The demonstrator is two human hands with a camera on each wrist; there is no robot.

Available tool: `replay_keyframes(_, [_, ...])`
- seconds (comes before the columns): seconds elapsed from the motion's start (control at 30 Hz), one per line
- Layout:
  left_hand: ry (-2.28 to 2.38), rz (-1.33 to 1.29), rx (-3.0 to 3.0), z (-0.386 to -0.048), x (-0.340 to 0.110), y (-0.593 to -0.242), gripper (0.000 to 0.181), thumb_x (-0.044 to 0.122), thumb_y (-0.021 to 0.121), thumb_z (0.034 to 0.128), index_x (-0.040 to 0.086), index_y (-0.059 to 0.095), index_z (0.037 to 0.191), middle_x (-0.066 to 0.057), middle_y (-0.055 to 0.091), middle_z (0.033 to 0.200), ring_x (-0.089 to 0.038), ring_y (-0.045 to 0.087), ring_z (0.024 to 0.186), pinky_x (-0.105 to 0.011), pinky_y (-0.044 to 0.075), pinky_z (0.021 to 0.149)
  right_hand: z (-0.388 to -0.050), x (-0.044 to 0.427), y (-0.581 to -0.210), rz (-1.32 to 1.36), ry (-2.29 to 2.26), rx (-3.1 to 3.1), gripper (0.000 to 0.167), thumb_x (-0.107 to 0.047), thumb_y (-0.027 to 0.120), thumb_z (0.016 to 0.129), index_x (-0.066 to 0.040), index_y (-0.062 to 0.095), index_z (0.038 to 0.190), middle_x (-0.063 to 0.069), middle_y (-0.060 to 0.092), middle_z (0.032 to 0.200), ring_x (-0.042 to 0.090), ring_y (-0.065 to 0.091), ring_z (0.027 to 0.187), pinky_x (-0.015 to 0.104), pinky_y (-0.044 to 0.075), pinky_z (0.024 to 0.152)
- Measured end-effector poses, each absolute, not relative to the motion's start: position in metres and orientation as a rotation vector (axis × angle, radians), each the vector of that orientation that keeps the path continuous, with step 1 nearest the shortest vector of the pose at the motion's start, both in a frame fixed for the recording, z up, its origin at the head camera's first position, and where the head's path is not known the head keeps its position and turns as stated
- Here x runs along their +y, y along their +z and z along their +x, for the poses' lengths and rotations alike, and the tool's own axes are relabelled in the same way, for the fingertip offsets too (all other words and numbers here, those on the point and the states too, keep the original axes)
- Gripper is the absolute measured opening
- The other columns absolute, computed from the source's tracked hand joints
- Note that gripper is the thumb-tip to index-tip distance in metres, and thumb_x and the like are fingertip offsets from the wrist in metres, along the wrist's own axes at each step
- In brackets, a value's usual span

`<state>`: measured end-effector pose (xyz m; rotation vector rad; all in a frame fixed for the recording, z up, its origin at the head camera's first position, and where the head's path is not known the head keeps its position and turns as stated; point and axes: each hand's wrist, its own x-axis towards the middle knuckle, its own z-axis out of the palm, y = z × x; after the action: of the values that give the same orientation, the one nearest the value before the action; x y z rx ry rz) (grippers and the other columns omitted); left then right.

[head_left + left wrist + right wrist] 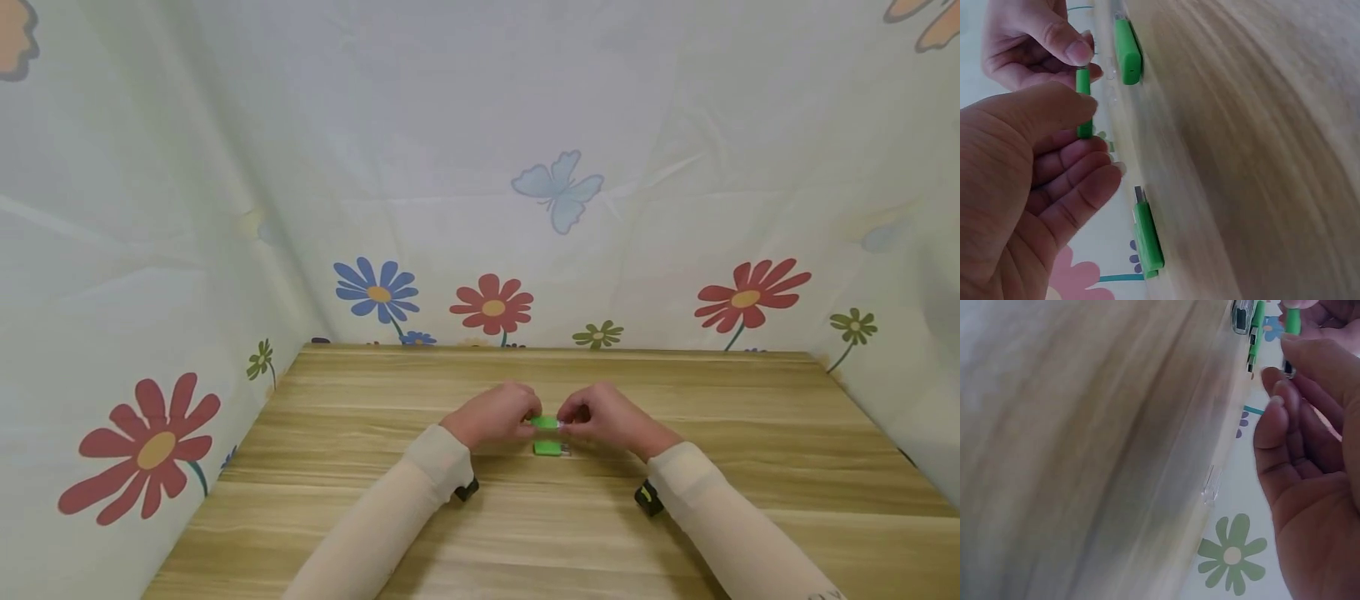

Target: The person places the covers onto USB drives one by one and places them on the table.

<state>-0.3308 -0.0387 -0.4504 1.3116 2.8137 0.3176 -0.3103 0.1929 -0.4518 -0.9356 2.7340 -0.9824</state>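
Above the table, my left hand [501, 414] pinches the green body of a USB stick [1084, 122] between thumb and fingers. From the other side my right hand [611, 419] pinches the plug end of that same stick; a clear cap seems to sit there, partly covered by the fingertips. Just below the hands, another green USB stick [547, 448] with a clear end lies on the table. The left wrist view shows a green stick [1149, 240] with its bare metal plug out, and it seems to lie beside or over a second green one.
A loose clear cap [1211, 484] lies on the table in the right wrist view. The wood-grain table [360, 392] reaches back to a white flower-print curtain [450, 167], which also hangs along both sides.
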Motion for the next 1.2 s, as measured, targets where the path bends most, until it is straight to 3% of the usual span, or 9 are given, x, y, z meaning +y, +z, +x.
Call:
replay_keyframes(0.2, [0.312,1.298,2.794,-0.333,-0.035,-0.458,0.019,0.026,0.073,0.0949,0.021,0.068,0.077,0.009,0.059,0.073,-0.009,0.050,0.065,-0.018,0.042,0.062,-0.315,0.192,-0.456,-0.942,-0.965,2.699,0.005,-0.012,0.082,0.086,-0.011,0.079,0.090,-0.004,0.075,0.085,0.007,0.065,0.074,0.022,0.055,0.067])
replay_keyframes(0.37, [0.257,1.333,2.804,-0.334,-0.032,-0.462,0.025,0.025,0.073,0.0952,0.022,0.063,0.073,0.008,0.055,0.070,-0.009,0.047,0.064,-0.020,0.040,0.062,-0.317,0.192,-0.458,-0.962,-0.915,2.714,0.005,-0.011,0.082,0.086,-0.011,0.079,0.089,-0.003,0.075,0.086,0.005,0.066,0.075,0.021,0.055,0.068])
replay_keyframes(0.8, [0.114,1.345,2.795,-0.329,-0.027,-0.454,0.024,0.023,0.072,0.0959,0.019,0.067,0.073,0.008,0.057,0.072,-0.009,0.048,0.066,-0.020,0.040,0.066,-0.317,0.188,-0.455,-0.949,-0.880,2.711,0.004,-0.007,0.082,0.085,-0.009,0.079,0.087,0.002,0.074,0.086,0.012,0.068,0.075,0.022,0.054,0.066])
replay_keyframes(1.2, [0.114,1.301,2.796,-0.329,-0.026,-0.453,0.020,0.024,0.074,0.0952,0.017,0.069,0.077,0.008,0.058,0.074,-0.009,0.049,0.068,-0.020,0.041,0.067,-0.316,0.187,-0.452,-0.977,-0.817,2.740,0.005,-0.008,0.082,0.084,-0.009,0.078,0.086,0.000,0.074,0.084,0.006,0.064,0.072,0.021,0.053,0.065])
